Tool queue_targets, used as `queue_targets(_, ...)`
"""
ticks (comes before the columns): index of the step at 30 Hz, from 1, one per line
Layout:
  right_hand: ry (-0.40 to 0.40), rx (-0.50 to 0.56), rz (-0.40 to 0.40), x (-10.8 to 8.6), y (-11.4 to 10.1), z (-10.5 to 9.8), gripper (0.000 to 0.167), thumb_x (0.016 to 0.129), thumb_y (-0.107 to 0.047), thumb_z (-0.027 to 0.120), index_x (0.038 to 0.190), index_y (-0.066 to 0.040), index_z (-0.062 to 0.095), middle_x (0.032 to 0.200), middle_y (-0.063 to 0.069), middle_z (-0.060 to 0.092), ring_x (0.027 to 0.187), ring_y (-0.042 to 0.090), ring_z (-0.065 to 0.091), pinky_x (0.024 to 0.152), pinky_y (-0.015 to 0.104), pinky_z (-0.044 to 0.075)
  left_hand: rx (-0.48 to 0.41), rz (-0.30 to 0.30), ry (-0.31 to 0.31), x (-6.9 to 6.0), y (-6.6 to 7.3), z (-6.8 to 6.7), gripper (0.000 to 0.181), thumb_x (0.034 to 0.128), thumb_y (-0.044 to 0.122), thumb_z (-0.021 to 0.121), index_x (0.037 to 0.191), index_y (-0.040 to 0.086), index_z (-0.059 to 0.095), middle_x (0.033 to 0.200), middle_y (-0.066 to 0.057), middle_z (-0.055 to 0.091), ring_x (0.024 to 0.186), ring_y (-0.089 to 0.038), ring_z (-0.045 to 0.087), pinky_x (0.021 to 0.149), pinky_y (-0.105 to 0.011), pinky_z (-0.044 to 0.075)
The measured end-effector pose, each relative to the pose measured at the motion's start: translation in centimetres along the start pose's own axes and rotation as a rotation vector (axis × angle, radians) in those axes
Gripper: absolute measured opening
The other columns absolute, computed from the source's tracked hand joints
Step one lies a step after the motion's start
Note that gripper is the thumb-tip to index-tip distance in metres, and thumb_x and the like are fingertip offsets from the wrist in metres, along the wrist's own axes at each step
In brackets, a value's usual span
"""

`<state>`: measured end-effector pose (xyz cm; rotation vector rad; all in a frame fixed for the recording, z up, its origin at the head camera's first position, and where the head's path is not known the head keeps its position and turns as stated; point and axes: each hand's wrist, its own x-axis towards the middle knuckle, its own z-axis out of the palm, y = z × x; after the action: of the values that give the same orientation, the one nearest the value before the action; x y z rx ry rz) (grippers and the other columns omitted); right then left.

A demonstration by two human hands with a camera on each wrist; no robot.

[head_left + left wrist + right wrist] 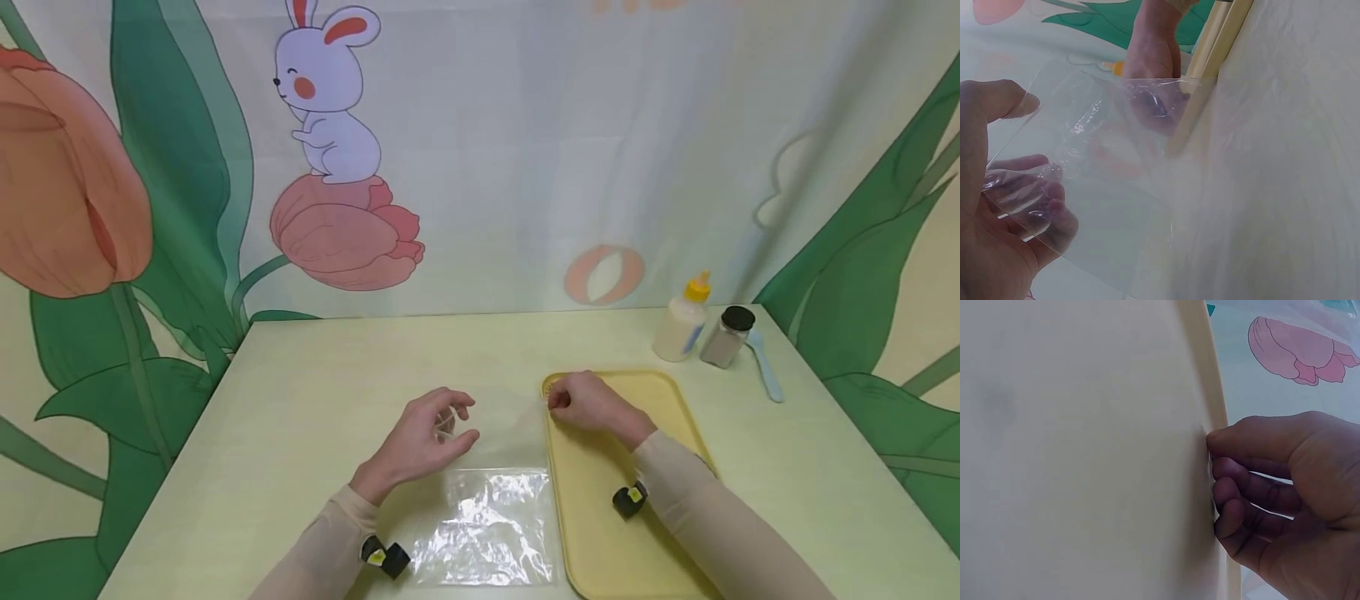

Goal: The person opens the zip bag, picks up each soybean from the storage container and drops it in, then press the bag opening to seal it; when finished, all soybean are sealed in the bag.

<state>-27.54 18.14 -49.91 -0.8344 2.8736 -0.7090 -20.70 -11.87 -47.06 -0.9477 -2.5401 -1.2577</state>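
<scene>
Film lies on the near part of the surface, just left of the yellow tray. It is clear and thin, with fine creases, bright patches of white glare and a straight far edge running left to right. In the left wrist view a see-through stretch with straight edges stands raised, a few creases catching light. Left grip is wide, thumb well apart from the bent fingers, which show through that stretch; whether they touch it, I cannot tell. Right grip is nearly closed at the far left part of the tray's rim, fingers curled and thumb against the edge; what it has hold of, if anything, I cannot tell. At far right stand a bottle and a jar, left of a pale blue spoon.
</scene>
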Motion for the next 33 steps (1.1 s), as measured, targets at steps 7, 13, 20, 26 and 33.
queue_targets(7, 0.003, -0.012, -0.005, -0.4, -0.1, -0.2, 0.009, 0.082, -0.007, 0.069, 0.076, -0.014, 0.071, 0.072, -0.008, 0.062, 0.068, 0.007, 0.053, 0.066, 0.024, 0.047, 0.012, -0.016, -0.004, 0.1, 0.1, 0.2, 0.034, 0.0826, 0.023, 0.073, 0.113, 0.011, 0.063, 0.093, 0.004, 0.062, 0.071, -0.014, 0.057, 0.062, -0.025, 0.055)
queue_targets(13, 0.008, -0.020, -0.004, -0.3, -0.2, -0.1, 0.009, 0.082, -0.008, 0.068, 0.077, -0.014, 0.071, 0.073, -0.008, 0.063, 0.068, 0.006, 0.053, 0.067, 0.024, 0.047, 0.027, -0.007, 0.002, 0.1, 0.2, 0.1, 0.034, 0.0830, 0.024, 0.073, 0.112, 0.011, 0.063, 0.092, 0.004, 0.062, 0.071, -0.010, 0.057, 0.063, -0.022, 0.054)
queue_targets(20, 0.038, 0.003, 0.029, -0.3, -0.5, -0.4, 0.006, 0.082, -0.009, 0.070, 0.079, -0.013, 0.072, 0.072, -0.007, 0.064, 0.067, 0.007, 0.054, 0.067, 0.024, 0.048, 0.016, -0.017, 0.000, 0.0, 0.2, 0.0, 0.034, 0.0830, 0.023, 0.073, 0.113, 0.011, 0.063, 0.093, 0.004, 0.061, 0.071, -0.015, 0.058, 0.063, -0.022, 0.054)
queue_targets(26, 0.069, 0.030, 0.050, -0.2, -0.8, -0.7, 0.004, 0.083, -0.011, 0.070, 0.080, -0.011, 0.072, 0.073, -0.006, 0.065, 0.067, 0.007, 0.055, 0.066, 0.024, 0.049, 0.014, -0.016, 0.005, 0.0, 0.2, -0.1, 0.034, 0.0829, 0.023, 0.073, 0.113, 0.011, 0.063, 0.093, 0.004, 0.061, 0.070, -0.016, 0.057, 0.062, -0.022, 0.053)
queue_targets(33, 0.132, 0.076, 0.036, -0.3, -1.3, -1.4, 0.003, 0.081, -0.011, 0.069, 0.078, -0.012, 0.071, 0.073, -0.005, 0.065, 0.065, 0.006, 0.054, 0.062, 0.022, 0.048, -0.003, -0.021, -0.005, 0.0, 0.3, 0.0, 0.034, 0.0831, 0.023, 0.073, 0.114, 0.011, 0.063, 0.093, 0.004, 0.060, 0.073, -0.022, 0.059, 0.064, -0.023, 0.054)
